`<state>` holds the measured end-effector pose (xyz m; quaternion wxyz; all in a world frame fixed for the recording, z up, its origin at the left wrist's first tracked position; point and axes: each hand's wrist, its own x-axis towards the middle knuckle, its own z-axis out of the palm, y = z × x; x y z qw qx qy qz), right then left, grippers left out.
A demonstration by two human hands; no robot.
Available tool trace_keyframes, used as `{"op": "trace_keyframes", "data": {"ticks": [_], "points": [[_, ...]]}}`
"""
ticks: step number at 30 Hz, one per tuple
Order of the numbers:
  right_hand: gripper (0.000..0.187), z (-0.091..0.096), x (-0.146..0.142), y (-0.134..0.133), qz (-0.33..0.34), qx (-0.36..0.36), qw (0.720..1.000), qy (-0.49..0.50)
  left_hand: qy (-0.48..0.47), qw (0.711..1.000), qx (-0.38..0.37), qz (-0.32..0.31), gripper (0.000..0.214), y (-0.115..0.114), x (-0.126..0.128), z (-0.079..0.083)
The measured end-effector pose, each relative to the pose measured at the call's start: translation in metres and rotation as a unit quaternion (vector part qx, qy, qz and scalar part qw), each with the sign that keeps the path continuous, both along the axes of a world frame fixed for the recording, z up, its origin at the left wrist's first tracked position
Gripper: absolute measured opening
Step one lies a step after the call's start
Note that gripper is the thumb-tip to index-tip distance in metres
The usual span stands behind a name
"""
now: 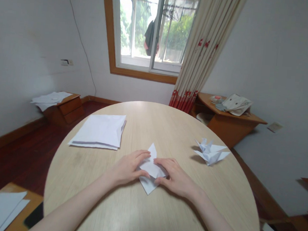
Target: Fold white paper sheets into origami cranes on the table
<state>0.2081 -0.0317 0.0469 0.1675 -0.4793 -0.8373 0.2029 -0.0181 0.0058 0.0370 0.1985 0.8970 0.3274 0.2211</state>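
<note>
Our left hand [128,167] and right hand [177,177] press, fingers unclenched, on a half-folded paper [151,171] at mid table [161,216]; one finished origami figure [210,151] lies right, blank sheets [98,130] left, so folding looks midway.

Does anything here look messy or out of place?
Little stands out. The left hand and right hand rest on the folded paper, the paper stack lies fairly neat, the origami figure sits apart. Only the sheets on the low cabinet droop over its edge.
</note>
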Motion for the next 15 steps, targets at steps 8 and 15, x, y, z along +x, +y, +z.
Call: {"op": "trace_keyframes", "data": {"ticks": [8, 15], "points": [[0.032, -0.004, -0.001, 0.001, -0.003, 0.035, 0.998, 0.045, -0.041, 0.994, 0.091, 0.048, 0.095, -0.004, 0.012, -0.015], [0.021, -0.012, 0.0, 0.003, -0.002, 0.221, 0.967, 0.122, -0.044, 0.983, 0.157, 0.079, 0.111, -0.001, 0.014, -0.022]]}}
